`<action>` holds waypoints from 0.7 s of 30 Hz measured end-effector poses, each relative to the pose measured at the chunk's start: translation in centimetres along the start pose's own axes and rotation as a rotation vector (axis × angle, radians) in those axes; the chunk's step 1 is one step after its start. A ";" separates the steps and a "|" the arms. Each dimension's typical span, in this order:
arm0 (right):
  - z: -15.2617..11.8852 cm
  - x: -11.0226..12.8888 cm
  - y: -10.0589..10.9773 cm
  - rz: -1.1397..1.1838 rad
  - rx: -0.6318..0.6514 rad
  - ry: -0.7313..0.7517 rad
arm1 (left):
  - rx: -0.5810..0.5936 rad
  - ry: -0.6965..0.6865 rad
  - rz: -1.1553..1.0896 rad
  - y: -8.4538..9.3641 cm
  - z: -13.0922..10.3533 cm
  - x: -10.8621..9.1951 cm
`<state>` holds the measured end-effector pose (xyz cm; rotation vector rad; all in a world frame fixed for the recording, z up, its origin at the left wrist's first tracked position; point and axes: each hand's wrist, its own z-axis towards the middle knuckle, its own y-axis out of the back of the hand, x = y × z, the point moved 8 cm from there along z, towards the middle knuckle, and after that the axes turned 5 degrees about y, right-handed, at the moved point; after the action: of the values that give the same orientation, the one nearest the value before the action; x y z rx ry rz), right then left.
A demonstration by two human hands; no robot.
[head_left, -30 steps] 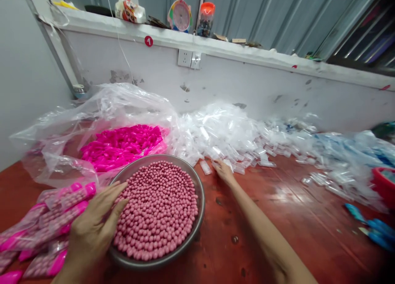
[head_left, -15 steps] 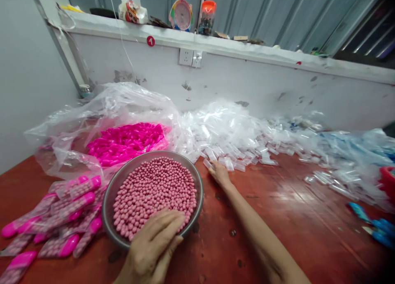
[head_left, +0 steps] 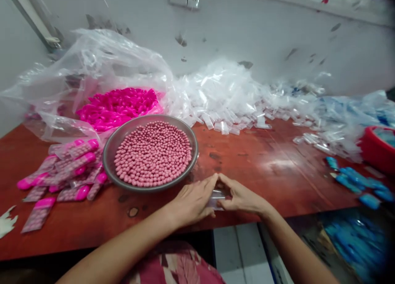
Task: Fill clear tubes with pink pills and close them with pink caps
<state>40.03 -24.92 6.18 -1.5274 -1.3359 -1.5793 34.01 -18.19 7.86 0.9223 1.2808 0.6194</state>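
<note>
Just in front of the table's near edge, my left hand (head_left: 193, 199) and my right hand (head_left: 242, 195) meet with fingertips touching. Between them is a clear plastic tube (head_left: 217, 199), gripped from both sides and partly hidden by the fingers. To the left of my hands stands a metal bowl (head_left: 119, 181) of round pink beads (head_left: 154, 152). Left of the bowl lies a pile of clear tubes filled with pink beads (head_left: 69, 164), with bright pink caps. Behind it, bright pink caps (head_left: 120, 107) are heaped in an open clear plastic bag (head_left: 101, 49).
Along the wall spreads a large heap of clear plastic tubes (head_left: 225, 94). At the right are a red basket (head_left: 375, 152) and several blue-wrapped pieces (head_left: 352, 179). A torn white scrap (head_left: 8, 222) lies at the left on the red-brown table (head_left: 262, 152).
My right hand has come back from the heap with a clear tube. My left hand has left the bowl and joined it at the table's near edge. The view has tilted down.
</note>
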 end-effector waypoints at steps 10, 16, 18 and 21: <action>-1.4 -2.1 -5.9 0.397 -0.148 -0.034 | 0.081 0.203 0.035 -1.8 -4.8 1.4; -2.3 -0.4 -9.4 0.185 -0.227 0.031 | 0.049 0.320 -0.294 -1.9 -8.2 2.2; -2.2 0.4 -10.5 0.095 -0.250 0.050 | 0.099 0.379 -0.357 -2.2 -9.3 2.6; -2.0 0.9 -12.4 0.018 -0.276 0.070 | 0.114 0.480 -0.259 -2.1 -11.2 3.3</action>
<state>27.89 -22.23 4.06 -1.6209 -1.0978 -1.8491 23.60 -13.99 4.03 0.7023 1.8479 0.5847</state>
